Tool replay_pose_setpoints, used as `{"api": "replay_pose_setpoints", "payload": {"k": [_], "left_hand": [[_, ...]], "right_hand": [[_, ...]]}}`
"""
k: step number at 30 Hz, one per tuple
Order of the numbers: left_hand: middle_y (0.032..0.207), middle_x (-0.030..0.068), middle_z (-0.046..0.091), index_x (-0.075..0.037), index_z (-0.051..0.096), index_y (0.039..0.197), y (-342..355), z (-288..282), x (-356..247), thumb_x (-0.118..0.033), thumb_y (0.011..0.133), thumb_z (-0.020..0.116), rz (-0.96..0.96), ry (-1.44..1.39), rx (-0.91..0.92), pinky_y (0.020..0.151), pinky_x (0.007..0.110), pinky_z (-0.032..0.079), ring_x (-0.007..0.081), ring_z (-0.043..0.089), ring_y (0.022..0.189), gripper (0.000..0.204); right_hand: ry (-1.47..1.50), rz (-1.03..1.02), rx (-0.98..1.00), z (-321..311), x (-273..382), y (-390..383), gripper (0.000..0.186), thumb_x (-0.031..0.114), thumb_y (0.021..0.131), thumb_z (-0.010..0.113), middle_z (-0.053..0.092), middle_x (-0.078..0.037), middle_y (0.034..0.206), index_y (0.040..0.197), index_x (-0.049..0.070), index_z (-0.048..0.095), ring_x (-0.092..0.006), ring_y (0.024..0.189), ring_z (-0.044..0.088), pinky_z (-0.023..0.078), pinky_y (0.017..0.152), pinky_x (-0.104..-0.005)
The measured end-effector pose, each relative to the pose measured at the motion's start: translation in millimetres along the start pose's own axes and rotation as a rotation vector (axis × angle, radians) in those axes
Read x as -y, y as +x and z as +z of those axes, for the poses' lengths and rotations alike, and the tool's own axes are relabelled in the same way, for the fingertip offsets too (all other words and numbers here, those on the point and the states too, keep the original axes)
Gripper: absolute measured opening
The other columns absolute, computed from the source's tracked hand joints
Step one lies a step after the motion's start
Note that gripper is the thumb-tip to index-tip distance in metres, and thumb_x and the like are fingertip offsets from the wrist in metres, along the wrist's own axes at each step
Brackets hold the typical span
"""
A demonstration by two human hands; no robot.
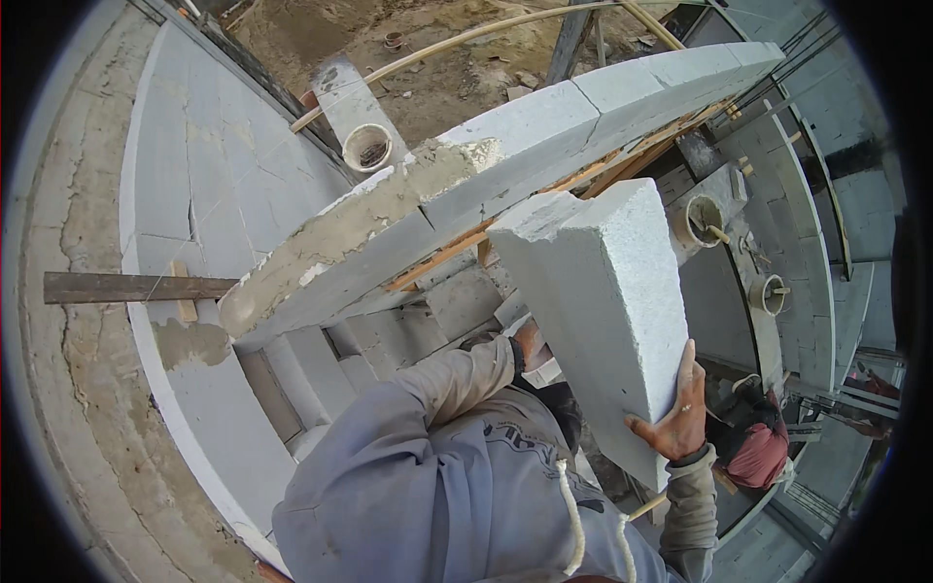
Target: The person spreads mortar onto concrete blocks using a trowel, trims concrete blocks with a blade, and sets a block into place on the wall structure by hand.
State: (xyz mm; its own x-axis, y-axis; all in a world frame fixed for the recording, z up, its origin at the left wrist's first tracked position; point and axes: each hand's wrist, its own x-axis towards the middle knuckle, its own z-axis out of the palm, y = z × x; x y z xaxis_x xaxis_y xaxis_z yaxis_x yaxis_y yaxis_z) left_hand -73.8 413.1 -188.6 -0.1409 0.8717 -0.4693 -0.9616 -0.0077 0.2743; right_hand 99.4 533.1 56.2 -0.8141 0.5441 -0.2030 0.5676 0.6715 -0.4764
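Observation:
A large pale aerated concrete block (632, 291), chipped at its far left corner, is held tilted in front of my body. My right hand (673, 413) presses on its near right end, thumb and fingers spread around the edge. On the block's left side is my left hand (530, 342), gripping low, its fingers mostly hidden behind the block. Beyond the block runs a curved-looking wall (544, 121) of the same blocks. Grey mortar (360, 222) coats the wall's top at the left stretch, ending near a block joint.
A wooden beam (136, 288) juts over the left wall. A mortar bucket (367, 148) stands on a plank past the wall; more buckets (702, 220) stand to the right. Stacked blocks (311, 374) lie below on the left. Another person (758, 447) bends at the right.

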Motion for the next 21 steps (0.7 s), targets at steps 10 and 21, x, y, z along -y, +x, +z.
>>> {"api": "replay_pose_setpoints", "payload": {"k": [10,21], "left_hand": [[0.095,0.0140,0.066,-0.004,0.059,0.106,-46,31,-72,-0.052,0.087,0.032,-0.125,0.279,-0.199,0.070,0.036,0.053,0.0232,0.066,0.080,0.059],[0.111,0.0204,0.059,0.006,0.051,0.117,-43,35,-50,-0.060,0.086,0.032,0.262,-0.230,-0.395,0.085,0.036,0.048,0.0265,0.061,0.100,0.075]], "right_hand": [[-0.240,-0.398,0.162,-48,75,89,0.119,0.023,0.043,0.079,0.036,-0.027,0.122,0.140,-0.005,0.015,-0.0403,0.111,0.040,0.035,0.096,-0.0450],[-0.363,-0.747,0.360,-44,98,193,0.117,0.025,0.042,0.076,0.042,-0.025,0.113,0.140,-0.004,0.019,-0.0369,0.102,0.045,0.038,0.092,-0.0428]]}}
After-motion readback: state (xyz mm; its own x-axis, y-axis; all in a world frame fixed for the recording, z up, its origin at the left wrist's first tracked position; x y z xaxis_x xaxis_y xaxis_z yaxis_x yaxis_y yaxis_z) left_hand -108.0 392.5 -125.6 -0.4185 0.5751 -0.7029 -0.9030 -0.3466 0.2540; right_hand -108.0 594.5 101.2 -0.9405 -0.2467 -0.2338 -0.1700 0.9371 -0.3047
